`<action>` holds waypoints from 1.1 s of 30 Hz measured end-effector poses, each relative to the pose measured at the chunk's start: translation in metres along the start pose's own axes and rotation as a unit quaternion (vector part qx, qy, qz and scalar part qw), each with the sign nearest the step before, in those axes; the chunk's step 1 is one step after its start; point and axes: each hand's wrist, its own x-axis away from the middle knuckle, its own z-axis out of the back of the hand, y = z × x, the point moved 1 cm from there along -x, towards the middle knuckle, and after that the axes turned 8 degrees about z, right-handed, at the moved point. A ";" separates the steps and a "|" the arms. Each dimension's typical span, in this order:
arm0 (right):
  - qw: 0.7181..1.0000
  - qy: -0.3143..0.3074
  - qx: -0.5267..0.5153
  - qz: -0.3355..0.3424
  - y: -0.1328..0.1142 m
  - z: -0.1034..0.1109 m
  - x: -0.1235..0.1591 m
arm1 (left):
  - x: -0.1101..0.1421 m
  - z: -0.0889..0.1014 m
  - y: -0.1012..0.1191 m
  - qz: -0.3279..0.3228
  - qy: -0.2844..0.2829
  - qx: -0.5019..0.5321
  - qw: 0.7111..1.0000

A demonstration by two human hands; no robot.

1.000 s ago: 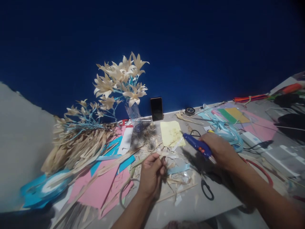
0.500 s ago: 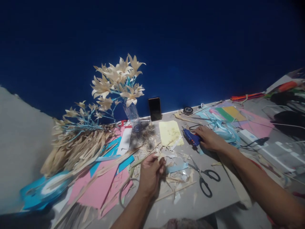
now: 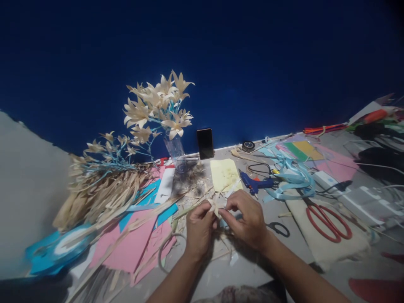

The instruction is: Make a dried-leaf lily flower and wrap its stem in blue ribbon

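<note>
Between my two hands is a small cream flower (image 3: 216, 207) with pointed petals, like the ones in the vase. My left hand (image 3: 199, 225) pinches it from the left. My right hand (image 3: 248, 216) has its thumb and forefinger closed on a petal at the right side. A blue glue gun (image 3: 256, 183) lies on the table just beyond my right hand, beside a yellow sheet (image 3: 224, 174). Black-handled scissors (image 3: 279, 229) are partly covered by my right hand. Dry scraps lie under both hands.
A glass vase (image 3: 175, 152) of cream flowers stands at the back, near an upright phone (image 3: 205, 143). Dried husks (image 3: 104, 195) and pink paper (image 3: 126, 242) fill the left. Red-handled scissors (image 3: 328, 221), light blue ribbon (image 3: 298, 179) and a power strip (image 3: 362, 202) lie right.
My right hand has let go of the glue gun, which now lies on the table, and has come left to the flower in my left hand. The red-handled scissors have come into view.
</note>
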 end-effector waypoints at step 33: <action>0.991 -0.006 -0.082 -0.110 0.008 -0.012 0.011 | -0.002 0.000 0.005 0.014 0.030 0.010 0.999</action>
